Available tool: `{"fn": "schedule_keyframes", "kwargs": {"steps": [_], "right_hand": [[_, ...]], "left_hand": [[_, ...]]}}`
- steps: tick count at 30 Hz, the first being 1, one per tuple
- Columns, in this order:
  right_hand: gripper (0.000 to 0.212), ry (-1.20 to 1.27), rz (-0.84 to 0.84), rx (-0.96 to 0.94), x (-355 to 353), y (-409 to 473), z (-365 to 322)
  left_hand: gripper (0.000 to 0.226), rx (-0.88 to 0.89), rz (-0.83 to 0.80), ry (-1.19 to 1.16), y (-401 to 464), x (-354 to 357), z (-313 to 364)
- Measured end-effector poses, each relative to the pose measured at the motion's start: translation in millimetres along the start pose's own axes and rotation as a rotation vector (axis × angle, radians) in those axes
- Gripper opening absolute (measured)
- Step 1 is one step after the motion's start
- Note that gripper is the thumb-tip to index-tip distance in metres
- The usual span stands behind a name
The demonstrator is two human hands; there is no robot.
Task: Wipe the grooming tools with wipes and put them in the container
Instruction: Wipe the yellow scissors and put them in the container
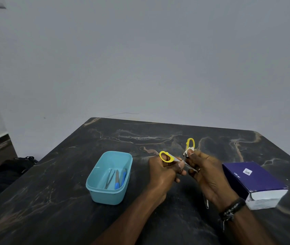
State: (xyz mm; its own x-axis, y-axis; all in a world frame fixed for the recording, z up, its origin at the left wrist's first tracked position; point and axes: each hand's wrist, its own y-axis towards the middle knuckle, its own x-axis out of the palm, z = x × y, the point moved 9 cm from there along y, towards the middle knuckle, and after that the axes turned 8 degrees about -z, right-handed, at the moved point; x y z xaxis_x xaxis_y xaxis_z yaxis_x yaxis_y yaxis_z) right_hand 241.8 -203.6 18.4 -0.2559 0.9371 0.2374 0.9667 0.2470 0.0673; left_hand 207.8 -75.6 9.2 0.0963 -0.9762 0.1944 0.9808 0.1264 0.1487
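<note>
Near the table (158,218) middle: left hand (160,174) gripping yellow scissors (166,156), right hand (206,172) pinching a wipe (186,151); teal container (94,188) left, blue box (257,181) by right edge.

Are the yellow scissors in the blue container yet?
No, the scissors are held open above the table, gripped by both hands, left hand and right hand, beside the container.
</note>
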Motion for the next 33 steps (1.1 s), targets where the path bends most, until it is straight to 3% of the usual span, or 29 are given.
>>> {"fn": "schedule_keyframes", "kwargs": {"steps": [5,8,13,17,23,33], "right_hand": [[0.017,-0.02,-0.009,-0.034,5,-2,-3],[0.029,-0.009,0.016,-0.045,3,-4,-4],[0.012,0.066,0.076,-0.012,-7,-2,-6],[0.015,0.001,0.009,0.048,0,-3,0],[0.014,0.072,0.103,0.004,-15,-2,-8],[0.009,0.005,0.006,0.108,-8,1,0]], "left_hand": [[0.012,0.032,-0.007,0.037,0,1,4],[0.014,0.014,-0.007,-0.013,-1,2,2],[0.004,-0.012,0.02,-0.041,2,-4,-1],[0.005,-0.036,-0.011,-0.022,2,-3,-1],[0.003,-0.084,-0.079,-0.02,0,0,4],[0.004,-0.06,0.017,-0.066,0,-8,7]]}}
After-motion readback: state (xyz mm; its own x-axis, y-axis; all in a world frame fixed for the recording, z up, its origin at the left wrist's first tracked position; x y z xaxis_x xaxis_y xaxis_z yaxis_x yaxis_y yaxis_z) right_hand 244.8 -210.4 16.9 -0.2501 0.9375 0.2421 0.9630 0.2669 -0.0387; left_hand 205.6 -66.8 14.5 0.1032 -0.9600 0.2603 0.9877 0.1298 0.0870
